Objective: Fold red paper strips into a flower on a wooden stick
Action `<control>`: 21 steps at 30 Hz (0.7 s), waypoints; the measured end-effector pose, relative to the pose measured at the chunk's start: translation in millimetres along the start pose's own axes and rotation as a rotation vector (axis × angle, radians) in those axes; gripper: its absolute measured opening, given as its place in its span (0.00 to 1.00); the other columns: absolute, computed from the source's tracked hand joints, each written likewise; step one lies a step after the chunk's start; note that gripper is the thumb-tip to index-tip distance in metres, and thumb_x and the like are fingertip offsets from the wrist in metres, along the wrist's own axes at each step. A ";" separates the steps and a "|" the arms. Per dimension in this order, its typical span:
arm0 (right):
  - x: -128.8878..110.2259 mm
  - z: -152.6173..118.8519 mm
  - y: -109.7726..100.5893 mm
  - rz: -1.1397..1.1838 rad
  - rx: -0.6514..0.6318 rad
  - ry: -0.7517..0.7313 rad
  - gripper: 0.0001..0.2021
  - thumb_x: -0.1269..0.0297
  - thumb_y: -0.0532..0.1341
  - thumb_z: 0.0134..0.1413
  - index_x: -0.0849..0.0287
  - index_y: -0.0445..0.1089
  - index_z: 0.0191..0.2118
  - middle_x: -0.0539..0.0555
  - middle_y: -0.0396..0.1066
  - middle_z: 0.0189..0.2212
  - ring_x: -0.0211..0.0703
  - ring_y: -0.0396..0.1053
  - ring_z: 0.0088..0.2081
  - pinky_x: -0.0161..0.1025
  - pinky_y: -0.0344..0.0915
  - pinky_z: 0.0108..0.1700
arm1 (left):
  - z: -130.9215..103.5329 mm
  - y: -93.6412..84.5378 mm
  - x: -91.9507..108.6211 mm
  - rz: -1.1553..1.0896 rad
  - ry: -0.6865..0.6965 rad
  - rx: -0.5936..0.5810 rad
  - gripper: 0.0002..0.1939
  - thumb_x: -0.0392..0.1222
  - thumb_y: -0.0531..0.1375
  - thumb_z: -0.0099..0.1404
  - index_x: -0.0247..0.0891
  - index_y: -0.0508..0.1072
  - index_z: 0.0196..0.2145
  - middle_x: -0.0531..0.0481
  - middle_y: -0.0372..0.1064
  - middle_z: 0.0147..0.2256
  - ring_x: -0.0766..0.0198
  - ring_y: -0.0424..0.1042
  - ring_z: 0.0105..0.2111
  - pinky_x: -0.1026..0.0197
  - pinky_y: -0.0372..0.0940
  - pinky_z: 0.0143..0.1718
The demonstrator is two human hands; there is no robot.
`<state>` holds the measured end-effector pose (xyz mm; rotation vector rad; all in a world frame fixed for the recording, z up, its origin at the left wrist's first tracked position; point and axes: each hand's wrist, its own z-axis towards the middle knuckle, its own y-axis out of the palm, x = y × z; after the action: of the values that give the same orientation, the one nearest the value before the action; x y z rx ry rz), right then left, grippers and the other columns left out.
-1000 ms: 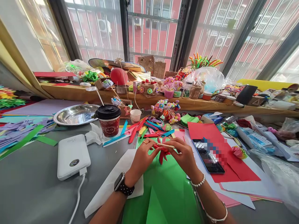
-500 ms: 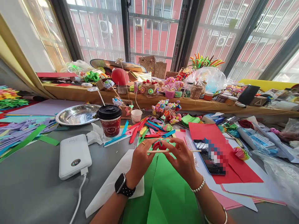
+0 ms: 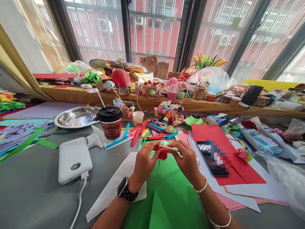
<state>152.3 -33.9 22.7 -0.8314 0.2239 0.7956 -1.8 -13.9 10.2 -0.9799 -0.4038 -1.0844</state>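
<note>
In the head view, my left hand (image 3: 145, 163) pinches a small red folded paper piece (image 3: 163, 155), which looks like a paper flower. My right hand (image 3: 188, 160) is closed on a thin pale stick (image 3: 169, 148), whose far end reaches the red paper. Fingers of both hands meet around the piece, so part of it is hidden. Below them lies a large sheet of green paper (image 3: 172, 197) with a crease down it. White paper (image 3: 114, 187) sticks out from beside it on the left.
A power bank (image 3: 75, 156) with a cable, a lidded coffee cup (image 3: 110, 125) and a metal dish (image 3: 73, 119) stand on the left. Colored paper strips (image 3: 143, 128) lie beyond my hands. On the right, a phone (image 3: 212, 162) rests on red paper (image 3: 247, 171) near a paper flower (image 3: 244, 154).
The stick has turned from lying across below the red paper to pointing at it, and its long right end no longer shows. The red piece now hangs lower between my fingers.
</note>
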 end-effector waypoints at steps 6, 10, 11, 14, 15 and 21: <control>-2.2 2.7 -2.5 0.081 -0.053 0.111 0.04 0.65 0.55 0.51 0.58 0.65 0.32 0.51 0.66 0.29 0.38 0.63 0.29 0.34 0.60 0.29 | 2.4 -1.7 3.3 -0.252 -0.198 -0.035 0.10 0.44 0.57 0.54 0.38 0.67 0.34 0.50 0.70 0.31 0.63 0.70 0.32 0.62 0.64 0.35; -1.5 3.5 -2.9 0.104 -0.064 0.136 0.06 0.63 0.56 0.50 0.59 0.64 0.27 0.51 0.64 0.29 0.37 0.61 0.27 0.33 0.57 0.26 | 3.3 -2.7 5.3 -0.265 -0.188 -0.102 0.09 0.45 0.57 0.54 0.37 0.67 0.32 0.50 0.70 0.30 0.63 0.70 0.31 0.61 0.64 0.35; -1.2 3.5 -2.7 0.114 -0.075 0.144 0.07 0.61 0.56 0.50 0.59 0.64 0.26 0.51 0.64 0.28 0.36 0.61 0.27 0.32 0.57 0.26 | 3.1 -2.6 5.8 -0.263 -0.174 -0.118 0.09 0.45 0.57 0.54 0.37 0.67 0.32 0.50 0.70 0.29 0.63 0.70 0.31 0.61 0.64 0.35; -0.3 2.6 -1.6 0.146 -0.116 0.168 0.08 0.59 0.57 0.49 0.59 0.64 0.26 0.49 0.63 0.24 0.36 0.60 0.25 0.32 0.56 0.25 | 2.5 -2.0 7.0 -0.242 -0.140 -0.154 0.09 0.45 0.56 0.54 0.38 0.67 0.31 0.51 0.70 0.29 0.64 0.69 0.30 0.61 0.65 0.34; -0.1 2.2 -1.2 0.160 -0.120 0.179 0.08 0.59 0.57 0.49 0.58 0.64 0.27 0.49 0.63 0.24 0.36 0.60 0.25 0.32 0.55 0.24 | 2.4 -1.9 7.2 -0.235 -0.135 -0.160 0.09 0.45 0.56 0.54 0.38 0.67 0.31 0.51 0.69 0.29 0.64 0.69 0.30 0.62 0.65 0.34; 0.2 1.9 -1.7 0.170 -0.129 0.186 0.08 0.59 0.56 0.50 0.58 0.64 0.27 0.48 0.62 0.23 0.33 0.54 0.21 0.31 0.53 0.22 | 3.6 -3.9 9.2 -0.236 -0.153 -0.189 0.07 0.44 0.56 0.54 0.38 0.67 0.29 0.50 0.68 0.30 0.64 0.68 0.31 0.64 0.65 0.30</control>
<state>153.3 -33.2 24.8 -1.0194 0.4156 0.8994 -0.5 -16.5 20.5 -1.2097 -0.5600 -1.2812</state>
